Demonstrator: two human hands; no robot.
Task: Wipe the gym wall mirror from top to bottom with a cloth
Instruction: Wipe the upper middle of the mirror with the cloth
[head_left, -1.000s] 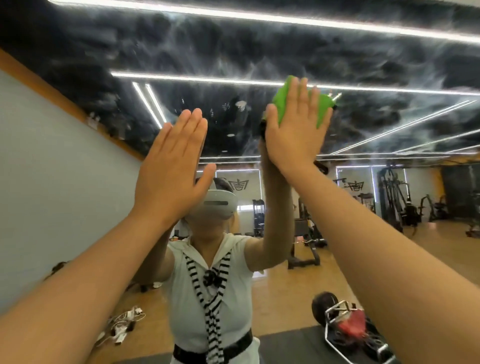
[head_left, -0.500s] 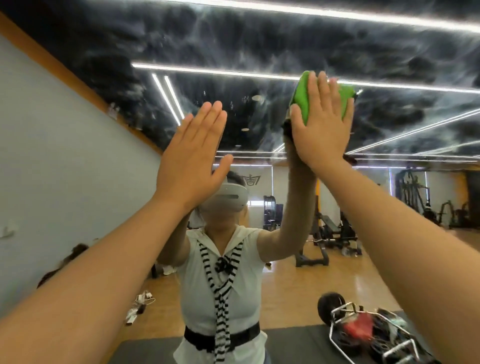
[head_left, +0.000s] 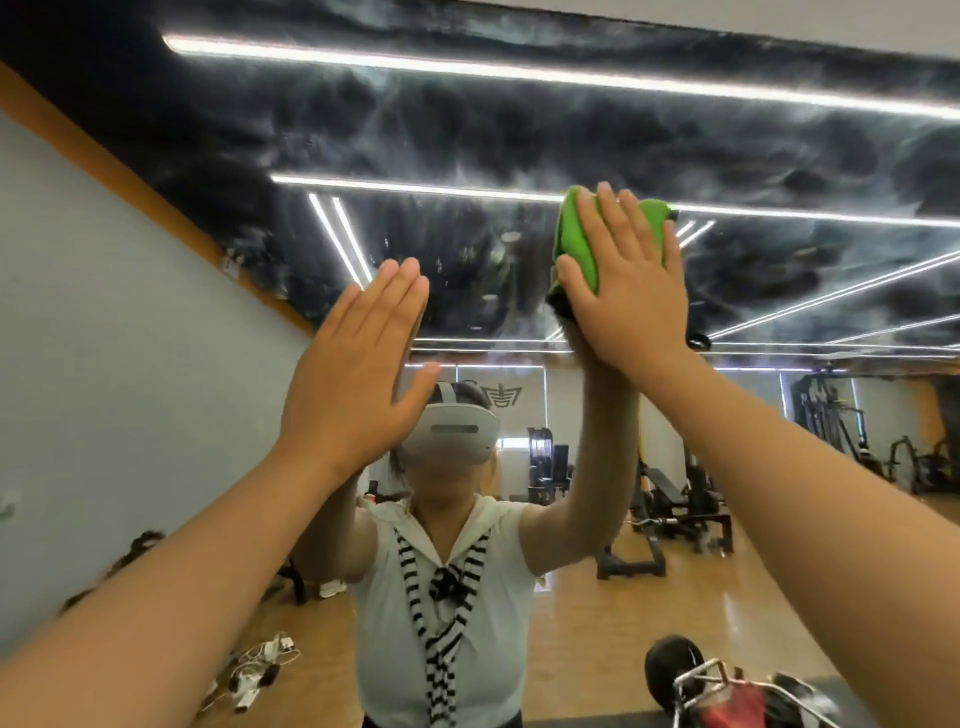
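Pressing cloth (head_left: 574, 244) to upper mirror (head_left: 467, 130), right hand (head_left: 631, 306) fingers (head_left: 607, 223) straight for even contact; left hand (head_left: 353, 374) flat, empty, likely bracing beside cloth.

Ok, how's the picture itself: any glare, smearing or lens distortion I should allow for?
Head view, distortion: wide-angle bending, forearms balloon toward the lower corners. Head view, glare: light strips reflect as bright lines across the mirror; whitish haze up top may be smears. Head view, focus: left hand, right hand and green cloth look sharp.
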